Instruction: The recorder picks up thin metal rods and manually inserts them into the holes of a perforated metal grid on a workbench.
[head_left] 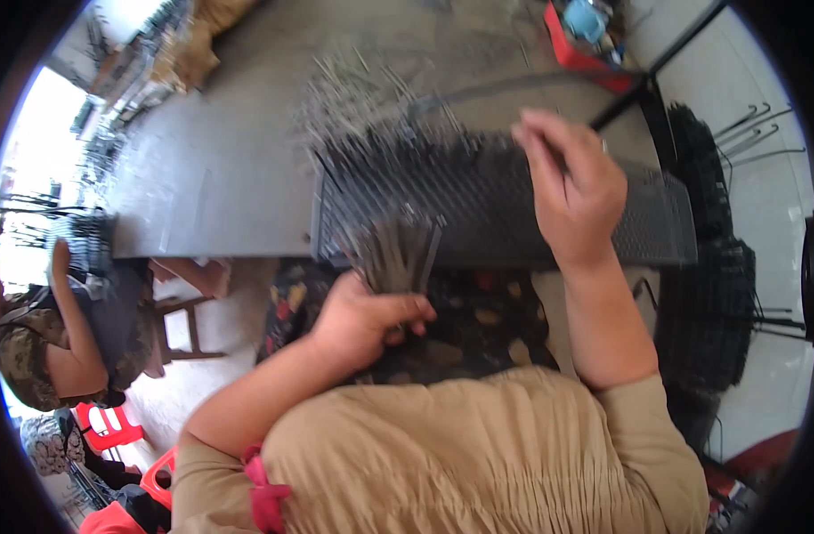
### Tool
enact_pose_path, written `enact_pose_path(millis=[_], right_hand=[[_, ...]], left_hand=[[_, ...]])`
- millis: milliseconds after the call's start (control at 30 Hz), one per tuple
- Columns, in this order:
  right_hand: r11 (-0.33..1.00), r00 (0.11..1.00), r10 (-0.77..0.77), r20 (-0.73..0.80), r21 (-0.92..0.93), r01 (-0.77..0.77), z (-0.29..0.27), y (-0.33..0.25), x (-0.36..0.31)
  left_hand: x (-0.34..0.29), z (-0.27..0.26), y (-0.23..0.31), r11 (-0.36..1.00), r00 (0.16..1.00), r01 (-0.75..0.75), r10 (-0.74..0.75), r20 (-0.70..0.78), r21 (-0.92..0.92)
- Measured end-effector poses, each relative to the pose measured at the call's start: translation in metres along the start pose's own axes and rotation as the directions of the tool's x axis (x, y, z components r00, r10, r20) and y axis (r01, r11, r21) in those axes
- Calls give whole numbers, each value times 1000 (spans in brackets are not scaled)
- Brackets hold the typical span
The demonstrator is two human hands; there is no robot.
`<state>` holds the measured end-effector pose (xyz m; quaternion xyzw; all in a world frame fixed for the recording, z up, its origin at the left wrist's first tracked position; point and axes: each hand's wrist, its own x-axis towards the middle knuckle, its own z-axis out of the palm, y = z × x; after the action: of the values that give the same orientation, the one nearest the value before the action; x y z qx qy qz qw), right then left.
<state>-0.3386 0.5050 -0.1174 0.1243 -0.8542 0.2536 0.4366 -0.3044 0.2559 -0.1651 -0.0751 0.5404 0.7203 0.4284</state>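
Note:
My left hand (pixel 367 320) is closed around a bundle of thin grey metal rods (pixel 398 254) that fan out upward over the near edge of a black perforated block (pixel 487 209). Many rods stand stuck in the left part of that block (pixel 371 133). My right hand (pixel 571 191) rests on top of the block, fingers together and pointing away from me, and I cannot tell if it pinches a rod. The block lies on a grey table (pixel 220 178).
A second person (pixel 60 338) sits at the left by a wooden stool (pixel 180 325). Stacks of black mesh pieces (pixel 705 311) stand on the right. A red tray (pixel 580 53) lies at the far edge. Red plastic stools (pixel 113 427) are lower left.

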Motion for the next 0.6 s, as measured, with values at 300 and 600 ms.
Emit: enact_pose_path(millis=[300,600], right_hand=[[998,982,-68,178,-4,69,11,3,1],[999,961,-37,272,25,31,9,3,-3]], left_hand=[[0,-6,-8,999,998,-10,12,66,-30],[2,-6,-6,1000,996,-27,27,90,1]])
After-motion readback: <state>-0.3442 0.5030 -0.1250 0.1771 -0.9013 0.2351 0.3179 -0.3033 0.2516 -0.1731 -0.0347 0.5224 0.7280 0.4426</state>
